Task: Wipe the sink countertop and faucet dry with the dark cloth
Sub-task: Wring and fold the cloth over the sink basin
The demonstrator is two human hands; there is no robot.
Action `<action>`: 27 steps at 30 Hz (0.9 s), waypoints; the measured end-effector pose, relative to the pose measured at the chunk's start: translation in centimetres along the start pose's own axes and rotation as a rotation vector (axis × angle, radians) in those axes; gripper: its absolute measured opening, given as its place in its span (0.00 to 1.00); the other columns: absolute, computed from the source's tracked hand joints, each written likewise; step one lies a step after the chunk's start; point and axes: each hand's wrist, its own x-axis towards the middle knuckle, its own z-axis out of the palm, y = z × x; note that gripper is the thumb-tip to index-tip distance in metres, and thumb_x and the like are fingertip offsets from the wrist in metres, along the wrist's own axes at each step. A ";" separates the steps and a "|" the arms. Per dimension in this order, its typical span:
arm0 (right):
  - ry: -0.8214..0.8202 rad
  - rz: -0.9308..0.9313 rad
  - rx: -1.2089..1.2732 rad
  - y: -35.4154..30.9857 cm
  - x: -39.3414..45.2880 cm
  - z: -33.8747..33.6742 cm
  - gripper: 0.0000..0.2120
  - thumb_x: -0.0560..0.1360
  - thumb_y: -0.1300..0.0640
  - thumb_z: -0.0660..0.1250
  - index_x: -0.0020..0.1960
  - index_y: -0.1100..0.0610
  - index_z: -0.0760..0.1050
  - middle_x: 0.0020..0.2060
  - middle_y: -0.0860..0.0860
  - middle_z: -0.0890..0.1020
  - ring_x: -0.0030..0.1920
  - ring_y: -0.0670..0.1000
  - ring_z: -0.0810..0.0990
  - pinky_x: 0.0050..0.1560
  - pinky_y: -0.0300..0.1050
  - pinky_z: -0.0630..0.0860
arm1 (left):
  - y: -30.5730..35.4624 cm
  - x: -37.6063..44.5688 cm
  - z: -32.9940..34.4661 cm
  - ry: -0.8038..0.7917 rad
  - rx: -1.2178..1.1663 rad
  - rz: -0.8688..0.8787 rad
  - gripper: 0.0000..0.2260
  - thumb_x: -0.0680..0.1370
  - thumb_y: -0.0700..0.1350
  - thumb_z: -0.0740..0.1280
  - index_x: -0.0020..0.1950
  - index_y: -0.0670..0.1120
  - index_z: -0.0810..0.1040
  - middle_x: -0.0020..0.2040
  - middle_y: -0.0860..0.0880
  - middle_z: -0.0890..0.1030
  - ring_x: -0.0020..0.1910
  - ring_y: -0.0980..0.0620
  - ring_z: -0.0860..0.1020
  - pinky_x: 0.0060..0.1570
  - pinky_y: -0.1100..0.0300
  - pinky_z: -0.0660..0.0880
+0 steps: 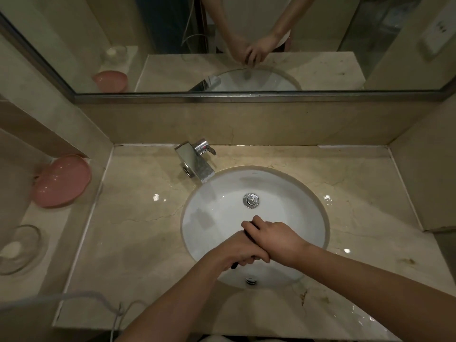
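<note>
Both hands meet over the white sink basin, wrapped around the dark cloth, which is rolled tight and mostly hidden. My right hand grips its upper part from above. My left hand grips the lower part; a dark end pokes out below its fingers. The chrome faucet stands at the basin's back left, spout slanting over the bowl. The beige marble countertop surrounds the basin and shows wet glints on both sides.
A pink soap dish and a clear glass dish sit on the lower ledge at left. A white cable crosses the front left corner. The mirror runs along the back wall. Side walls close in left and right.
</note>
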 end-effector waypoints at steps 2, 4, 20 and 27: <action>-0.022 0.011 -0.075 -0.4 0.9 0.0 0.25 0.52 0.57 0.81 0.44 0.58 0.74 0.32 0.52 0.74 0.18 0.51 0.69 0.22 0.40 0.47 | -0.4 0.3 0.0 0.063 0.108 -0.017 0.11 0.67 0.44 0.72 0.31 0.48 0.70 0.26 0.52 0.69 0.24 0.54 0.63 0.25 0.64 0.56; -0.113 0.023 -0.089 -1.1 1.6 -0.6 0.23 0.58 0.58 0.80 0.48 0.61 0.75 0.35 0.55 0.78 0.25 0.55 0.77 0.24 0.42 0.50 | -0.6 0.7 0.0 0.112 0.198 0.010 0.09 0.69 0.44 0.73 0.33 0.47 0.73 0.28 0.51 0.72 0.25 0.53 0.67 0.25 0.64 0.60; -0.283 0.439 0.324 -4.4 1.3 1.3 0.07 0.72 0.59 0.64 0.47 0.54 0.66 0.45 0.55 0.79 0.42 0.57 0.74 0.40 0.45 0.66 | -5.2 1.6 0.4 0.390 0.940 0.306 0.08 0.77 0.44 0.63 0.52 0.43 0.79 0.49 0.43 0.84 0.43 0.41 0.78 0.40 0.57 0.63; 0.182 0.717 0.537 -4.7 -2.4 3.7 0.27 0.71 0.59 0.67 0.68 0.48 0.65 0.59 0.49 0.72 0.40 0.56 0.81 0.37 0.49 0.76 | -5.3 1.8 1.8 0.475 0.606 0.443 0.20 0.72 0.40 0.69 0.64 0.46 0.72 0.55 0.48 0.78 0.52 0.46 0.78 0.46 0.54 0.74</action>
